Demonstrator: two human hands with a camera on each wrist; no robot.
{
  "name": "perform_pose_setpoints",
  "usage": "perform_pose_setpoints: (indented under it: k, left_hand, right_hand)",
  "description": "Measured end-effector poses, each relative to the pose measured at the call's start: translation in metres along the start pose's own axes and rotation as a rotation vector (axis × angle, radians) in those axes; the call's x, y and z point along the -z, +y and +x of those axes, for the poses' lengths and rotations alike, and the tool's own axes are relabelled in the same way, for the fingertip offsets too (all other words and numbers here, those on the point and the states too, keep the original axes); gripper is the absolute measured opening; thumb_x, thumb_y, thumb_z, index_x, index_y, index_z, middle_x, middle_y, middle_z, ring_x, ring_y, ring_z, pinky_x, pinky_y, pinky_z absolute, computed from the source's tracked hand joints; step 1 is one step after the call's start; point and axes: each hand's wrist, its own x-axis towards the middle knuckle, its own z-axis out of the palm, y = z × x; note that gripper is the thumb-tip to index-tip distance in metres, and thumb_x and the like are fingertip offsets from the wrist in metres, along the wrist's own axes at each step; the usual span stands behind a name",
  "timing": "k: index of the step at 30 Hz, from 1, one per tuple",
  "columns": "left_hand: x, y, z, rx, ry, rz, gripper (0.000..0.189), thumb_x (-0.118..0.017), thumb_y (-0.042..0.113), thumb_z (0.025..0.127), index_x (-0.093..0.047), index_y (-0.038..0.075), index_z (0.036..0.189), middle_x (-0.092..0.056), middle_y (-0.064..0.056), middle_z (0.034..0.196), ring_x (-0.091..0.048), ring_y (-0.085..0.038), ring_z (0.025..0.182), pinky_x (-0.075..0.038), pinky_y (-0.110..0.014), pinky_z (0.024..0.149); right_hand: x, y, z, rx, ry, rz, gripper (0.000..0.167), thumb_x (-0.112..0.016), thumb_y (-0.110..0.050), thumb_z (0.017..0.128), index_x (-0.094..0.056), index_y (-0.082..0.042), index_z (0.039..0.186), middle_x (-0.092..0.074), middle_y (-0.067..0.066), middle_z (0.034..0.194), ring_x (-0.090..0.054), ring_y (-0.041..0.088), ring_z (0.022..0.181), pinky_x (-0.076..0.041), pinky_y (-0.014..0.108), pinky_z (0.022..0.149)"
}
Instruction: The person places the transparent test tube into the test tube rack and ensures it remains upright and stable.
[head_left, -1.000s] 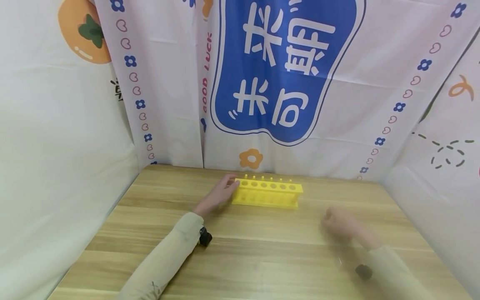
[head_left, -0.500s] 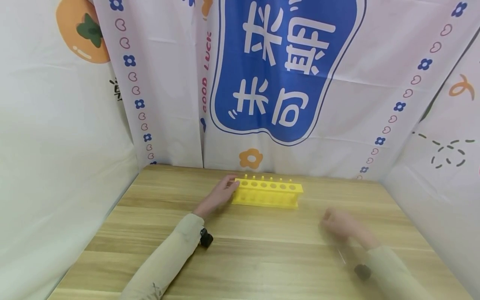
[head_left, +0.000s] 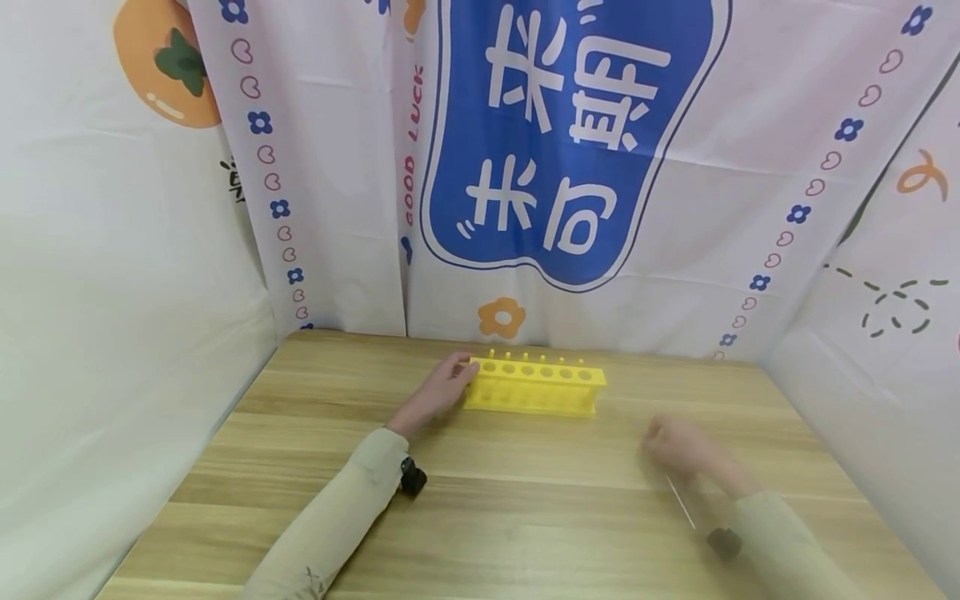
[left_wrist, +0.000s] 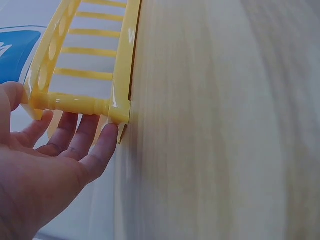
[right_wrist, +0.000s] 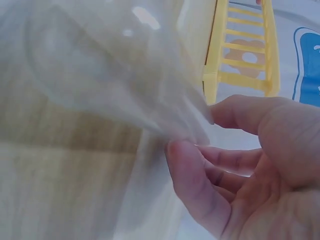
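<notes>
A yellow test tube rack (head_left: 531,398) with one row of round holes and several pegs behind stands on the table near the back. My left hand (head_left: 441,388) grips its left end, thumb at the top plate and fingers around the end post (left_wrist: 77,103), as the left wrist view shows. To the rack's right and nearer the front, my right hand (head_left: 681,447), blurred, is above the table. Thumb and index finger of it pinch the end of a clear test tube (right_wrist: 107,65), whose rounded end points back toward the wrist camera. In the head view only a thin bright streak of the tube shows.
The wood-grain table (head_left: 510,533) is bounded by a printed white cloth (head_left: 337,208) right behind the rack. White cloth walls close off the left (head_left: 135,292) and right (head_left: 870,400) sides. A small black camera sits on each wrist.
The bright streak along the test tube shows longer and clearer than before, while my right hand stays almost in place. My left hand and the rack have not moved.
</notes>
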Motion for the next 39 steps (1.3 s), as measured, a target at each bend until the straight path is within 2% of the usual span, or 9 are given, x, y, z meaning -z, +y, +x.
perform_pose_setpoints:
  k: [4, 9, 15, 20, 27, 33, 39]
  left_hand:
    - [0.000, 0.001, 0.000, 0.000, -0.009, -0.003, 0.058, -0.044, 0.051, 0.102, -0.042, 0.014, 0.146, -0.054, -0.012, 0.137, -0.053, -0.028, 0.124, -0.050, -0.046, 0.101]
    - [0.001, 0.001, 0.001, 0.013, -0.015, -0.003, 0.056, -0.046, 0.051, 0.101, -0.043, 0.016, 0.145, -0.055, -0.011, 0.136, -0.055, -0.027, 0.122, -0.051, -0.044, 0.100]
    - [-0.001, 0.001, 0.003, 0.010, 0.001, 0.003, 0.057, -0.048, 0.049, 0.101, -0.044, 0.014, 0.144, -0.056, -0.013, 0.135, -0.057, -0.027, 0.119, -0.052, -0.044, 0.098]
    - [-0.001, 0.000, 0.003, 0.015, 0.013, -0.006, 0.058, -0.049, 0.051, 0.100, -0.045, 0.013, 0.143, -0.056, -0.013, 0.136, -0.057, -0.027, 0.119, -0.051, -0.044, 0.098]
    - [0.001, -0.003, 0.000, 0.034, 0.018, -0.062, 0.055, -0.052, 0.050, 0.099, -0.048, 0.014, 0.141, -0.055, -0.012, 0.137, -0.057, -0.028, 0.120, -0.053, -0.044, 0.098]
    - [0.003, -0.002, -0.001, 0.013, 0.006, -0.090, 0.053, -0.052, 0.047, 0.099, -0.049, 0.013, 0.140, -0.055, -0.013, 0.137, -0.057, -0.029, 0.120, -0.054, -0.043, 0.096]
    - [0.002, -0.003, 0.000, 0.017, 0.010, -0.081, 0.054, -0.053, 0.048, 0.099, -0.049, 0.015, 0.141, -0.056, -0.012, 0.136, -0.058, -0.028, 0.119, -0.055, -0.042, 0.095]
  right_hand:
    - [0.005, 0.000, 0.003, -0.010, 0.022, 0.020, 0.028, -0.057, -0.018, 0.096, -0.055, 0.004, 0.114, -0.061, 0.010, 0.071, -0.054, 0.016, 0.050, -0.051, 0.031, 0.043]
    - [0.015, -0.002, 0.005, 0.029, 0.054, 0.096, 0.038, -0.058, -0.018, 0.096, -0.048, 0.010, 0.121, -0.064, 0.014, 0.080, -0.058, 0.019, 0.053, -0.055, 0.036, 0.047]
    - [0.026, -0.007, 0.008, 0.054, 0.091, 0.176, 0.045, -0.056, -0.022, 0.099, -0.040, 0.006, 0.130, -0.063, 0.023, 0.094, -0.062, 0.023, 0.061, -0.057, 0.035, 0.052]
    - [0.035, -0.015, 0.009, 0.097, 0.163, 0.191, 0.049, -0.055, -0.028, 0.101, -0.039, 0.006, 0.134, -0.064, 0.024, 0.090, -0.063, 0.025, 0.059, -0.058, 0.036, 0.053]
    - [0.040, -0.028, 0.010, 0.169, 0.268, 0.243, 0.058, -0.055, -0.040, 0.100, -0.040, 0.002, 0.137, -0.064, 0.017, 0.085, -0.066, 0.028, 0.060, -0.059, 0.036, 0.057]
    - [0.041, -0.036, 0.014, 0.176, 0.335, 0.270, 0.067, -0.052, -0.051, 0.098, -0.040, 0.001, 0.138, -0.065, 0.019, 0.092, -0.067, 0.028, 0.064, -0.059, 0.033, 0.061]
    - [0.044, -0.042, 0.019, 0.194, 0.380, 0.360, 0.068, -0.055, -0.048, 0.097, -0.040, 0.004, 0.138, -0.065, 0.026, 0.100, -0.068, 0.035, 0.070, -0.061, 0.036, 0.058]
